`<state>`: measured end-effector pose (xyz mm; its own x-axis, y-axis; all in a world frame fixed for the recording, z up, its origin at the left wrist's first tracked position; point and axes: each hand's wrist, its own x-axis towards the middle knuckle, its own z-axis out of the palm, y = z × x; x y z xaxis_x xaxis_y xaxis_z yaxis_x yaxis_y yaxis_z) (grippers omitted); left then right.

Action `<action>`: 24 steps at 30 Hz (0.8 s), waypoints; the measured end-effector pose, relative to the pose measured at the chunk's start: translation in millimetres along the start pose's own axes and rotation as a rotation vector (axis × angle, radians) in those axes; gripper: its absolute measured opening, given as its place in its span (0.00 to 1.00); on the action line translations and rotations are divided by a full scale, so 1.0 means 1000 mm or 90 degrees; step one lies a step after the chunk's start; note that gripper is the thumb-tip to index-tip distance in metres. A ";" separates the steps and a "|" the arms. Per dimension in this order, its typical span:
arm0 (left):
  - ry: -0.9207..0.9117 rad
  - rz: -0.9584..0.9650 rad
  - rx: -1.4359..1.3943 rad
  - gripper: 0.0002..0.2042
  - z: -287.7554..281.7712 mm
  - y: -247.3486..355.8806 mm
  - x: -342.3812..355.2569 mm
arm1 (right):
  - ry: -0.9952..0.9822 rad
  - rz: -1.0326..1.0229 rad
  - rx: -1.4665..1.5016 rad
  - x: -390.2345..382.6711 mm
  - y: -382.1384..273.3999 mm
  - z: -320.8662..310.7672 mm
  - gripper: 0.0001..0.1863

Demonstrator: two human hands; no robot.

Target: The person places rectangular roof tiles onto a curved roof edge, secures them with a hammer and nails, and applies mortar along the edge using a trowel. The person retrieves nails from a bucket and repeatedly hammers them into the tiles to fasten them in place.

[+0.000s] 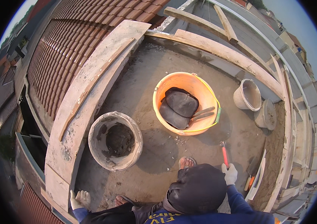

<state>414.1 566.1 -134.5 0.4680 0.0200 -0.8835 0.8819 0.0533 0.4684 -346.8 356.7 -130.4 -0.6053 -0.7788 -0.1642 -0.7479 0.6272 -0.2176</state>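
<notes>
Grey cement floor | far left: brown-tiled roof | right hand: gripping red-handled metal tool | left hand: half-curled, hold indeterminable

Bright daylight from left; shadow right of orange bucket; roof tiles glinting; edges bent, black-rimmed.

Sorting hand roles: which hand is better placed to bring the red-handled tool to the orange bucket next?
Right, most likely. The right hand grips the red-handled tool, its head end toward the orange bucket. The left hand is well away, by the lower end of the wide board.
</notes>
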 end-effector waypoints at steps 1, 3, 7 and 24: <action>-0.071 0.025 0.092 0.34 0.016 -0.001 -0.021 | -0.003 0.010 -0.013 0.003 0.008 0.007 0.21; -0.208 0.084 0.274 0.30 0.047 0.005 -0.067 | -0.016 0.023 -0.031 0.011 0.020 0.027 0.20; -0.412 0.088 0.492 0.25 0.106 0.055 -0.096 | -0.021 0.010 -0.022 0.028 0.031 0.055 0.21; -0.114 0.144 1.080 0.29 0.286 -0.088 -0.133 | -0.171 -0.066 0.348 0.098 -0.016 0.021 0.23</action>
<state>290.2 272.9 -55.9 0.4777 -0.2310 -0.8476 -0.1824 -0.9699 0.1615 -388.2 270.1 -163.1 -0.3941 -0.8553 -0.3365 -0.5084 0.5079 -0.6954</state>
